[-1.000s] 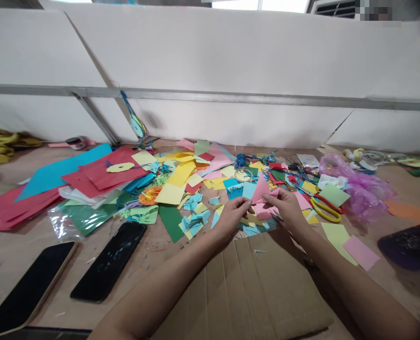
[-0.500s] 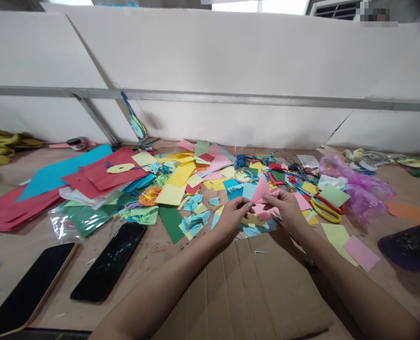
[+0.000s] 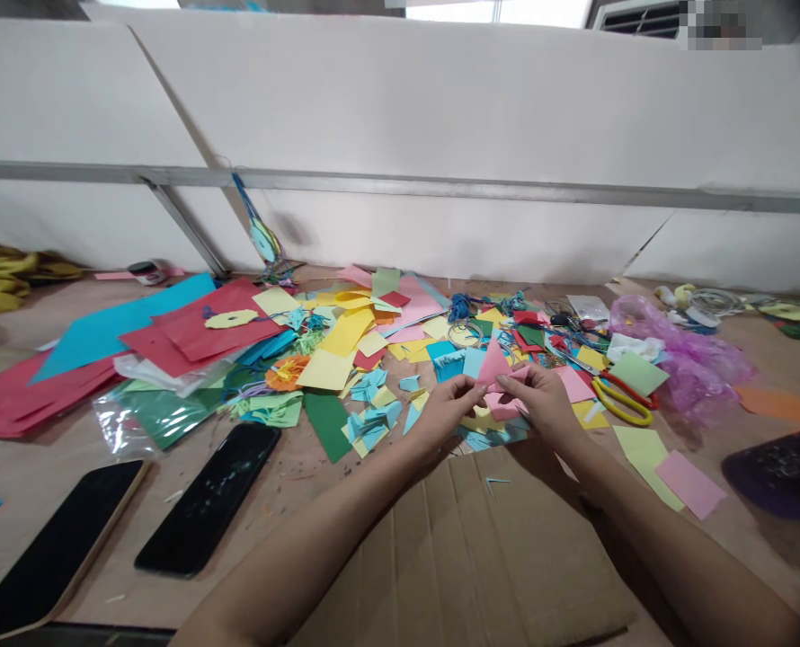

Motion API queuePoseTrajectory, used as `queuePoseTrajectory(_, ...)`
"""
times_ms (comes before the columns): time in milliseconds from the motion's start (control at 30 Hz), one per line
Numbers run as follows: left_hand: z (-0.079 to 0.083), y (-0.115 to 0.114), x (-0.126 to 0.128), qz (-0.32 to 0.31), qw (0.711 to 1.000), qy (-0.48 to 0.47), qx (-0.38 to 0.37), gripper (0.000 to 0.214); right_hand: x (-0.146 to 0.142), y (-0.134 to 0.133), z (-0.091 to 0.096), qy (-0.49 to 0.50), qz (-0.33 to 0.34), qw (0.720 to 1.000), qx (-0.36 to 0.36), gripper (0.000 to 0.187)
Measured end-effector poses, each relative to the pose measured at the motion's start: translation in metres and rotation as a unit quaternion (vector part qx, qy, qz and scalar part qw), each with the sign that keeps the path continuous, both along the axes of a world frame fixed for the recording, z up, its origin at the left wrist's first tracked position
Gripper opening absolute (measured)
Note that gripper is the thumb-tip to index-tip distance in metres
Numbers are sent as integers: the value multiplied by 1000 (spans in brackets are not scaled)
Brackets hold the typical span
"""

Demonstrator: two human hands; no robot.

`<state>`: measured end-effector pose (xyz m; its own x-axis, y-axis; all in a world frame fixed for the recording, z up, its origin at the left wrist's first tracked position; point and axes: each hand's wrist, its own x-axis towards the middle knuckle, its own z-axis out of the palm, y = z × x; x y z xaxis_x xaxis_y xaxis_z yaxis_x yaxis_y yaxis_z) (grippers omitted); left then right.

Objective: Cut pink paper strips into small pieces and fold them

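A pink piece of paper (image 3: 493, 362), with a pointed upper part, is pinched between both hands above the far edge of a cardboard sheet (image 3: 481, 548). My left hand (image 3: 450, 409) grips its left side with thumb and fingertips. On the other side my right hand (image 3: 540, 400) closes on the paper, thumb on top; a small dark metal tip shows below the palm, too little of it to name. Beneath the hands lie light-blue, yellow and pink paper scraps (image 3: 494, 438). On the cardboard rests a thin pale-blue paper strip (image 3: 498, 483).
Scissors with yellow handles (image 3: 621, 404) lie right of my hands, near a pink plastic bag (image 3: 687, 355). Two phones (image 3: 208, 499) lie at left. Red paper sheets (image 3: 204, 328) and a blue sheet (image 3: 123, 323) are stacked farther back. A white panel wall (image 3: 400, 108) closes the far side.
My right hand has turned slightly around the pink paper, and less of the metal tip shows below it. Both hands stay in nearly the same place.
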<state>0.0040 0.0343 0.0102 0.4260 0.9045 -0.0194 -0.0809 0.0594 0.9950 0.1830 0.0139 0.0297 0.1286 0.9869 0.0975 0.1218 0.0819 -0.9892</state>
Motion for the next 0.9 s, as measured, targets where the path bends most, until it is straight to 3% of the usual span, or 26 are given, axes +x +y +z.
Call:
queuePoseTrajectory(333, 7, -3, 2, 58, 998, 0, 5, 44, -2, 2, 4, 3, 40, 998, -54, 39)
queuePoseTrajectory(500, 4, -2, 1, 51, 999, 2, -5, 43, -1, 2, 2, 29, 43, 996, -75, 36)
queuePoseTrajectory(767, -1, 3, 0, 39, 999, 33, 14, 46, -1, 4, 3, 13, 53, 998, -42, 36)
queuePoseTrajectory(900, 2, 1, -1, 35, 999, 18, 6, 47, 1, 4, 2, 52, 22, 997, -53, 37)
